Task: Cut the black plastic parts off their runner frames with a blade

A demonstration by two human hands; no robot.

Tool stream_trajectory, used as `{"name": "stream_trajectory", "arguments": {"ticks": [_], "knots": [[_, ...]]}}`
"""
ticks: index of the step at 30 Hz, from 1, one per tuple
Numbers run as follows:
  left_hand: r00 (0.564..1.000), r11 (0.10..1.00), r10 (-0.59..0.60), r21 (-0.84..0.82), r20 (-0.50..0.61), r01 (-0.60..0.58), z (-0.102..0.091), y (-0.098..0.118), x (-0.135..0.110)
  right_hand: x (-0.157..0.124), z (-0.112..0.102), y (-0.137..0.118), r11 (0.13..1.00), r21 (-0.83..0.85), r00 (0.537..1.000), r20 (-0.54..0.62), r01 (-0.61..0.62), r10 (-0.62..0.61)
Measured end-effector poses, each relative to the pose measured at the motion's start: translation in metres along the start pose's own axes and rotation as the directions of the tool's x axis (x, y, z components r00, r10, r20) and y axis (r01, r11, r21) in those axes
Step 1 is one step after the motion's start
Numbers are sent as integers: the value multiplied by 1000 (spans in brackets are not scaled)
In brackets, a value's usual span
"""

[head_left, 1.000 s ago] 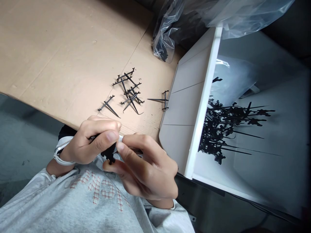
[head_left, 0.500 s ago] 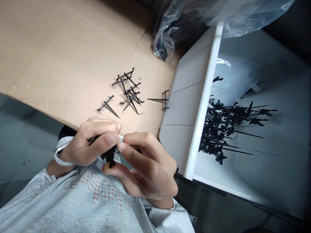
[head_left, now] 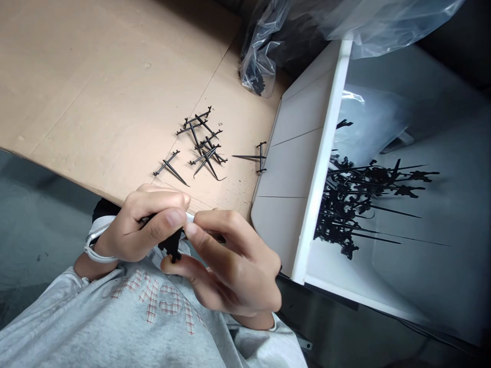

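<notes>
- Left hand (head_left: 143, 225): fingers clamped on black plastic spiked piece (head_left: 172, 245).
- Right hand (head_left: 233, 263): thumb and forefinger pinched on same piece.
- Similar black pieces (head_left: 203, 145) on tan cardboard sheet (head_left: 115, 92).

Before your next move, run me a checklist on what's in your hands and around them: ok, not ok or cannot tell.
Left hand grip on the black plastic piece: ok, pinched between thumb and fingers.
Right hand grip on that piece: ok, its fingers close around it.
Middle of the piece: cannot tell, fingers hide it.
Small white part between the hands: cannot tell what it is.
Loose black pieces on the cardboard sheet: ok, apart from both hands.
Pile in the white bin: ok, lying inside its walls.
</notes>
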State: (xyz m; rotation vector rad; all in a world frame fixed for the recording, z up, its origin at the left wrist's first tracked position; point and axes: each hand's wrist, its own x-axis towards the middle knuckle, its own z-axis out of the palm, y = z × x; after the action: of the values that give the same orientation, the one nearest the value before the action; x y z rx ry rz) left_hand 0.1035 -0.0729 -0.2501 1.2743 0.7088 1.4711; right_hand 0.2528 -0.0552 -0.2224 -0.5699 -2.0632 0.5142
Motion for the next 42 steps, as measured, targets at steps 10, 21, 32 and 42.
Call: {"name": "stream_trajectory", "arguments": {"ticks": [10,21,32,42], "knots": [[999,999,-36,6,-9,36,3,3,-1,-2,5,4,995,98,996,-88,-5,13],[996,997,-78,-1,-46,78,8,7,0,-6,0,4,997,69,1000,-12,-25,26],[997,997,-75,17,11,75,3,5,0,-9,-1,5,993,120,1000,-13,-21,22],[999,997,-34,69,42,31,1,6,0,-7,-1,3,994,102,999,-26,-24,27]]}}
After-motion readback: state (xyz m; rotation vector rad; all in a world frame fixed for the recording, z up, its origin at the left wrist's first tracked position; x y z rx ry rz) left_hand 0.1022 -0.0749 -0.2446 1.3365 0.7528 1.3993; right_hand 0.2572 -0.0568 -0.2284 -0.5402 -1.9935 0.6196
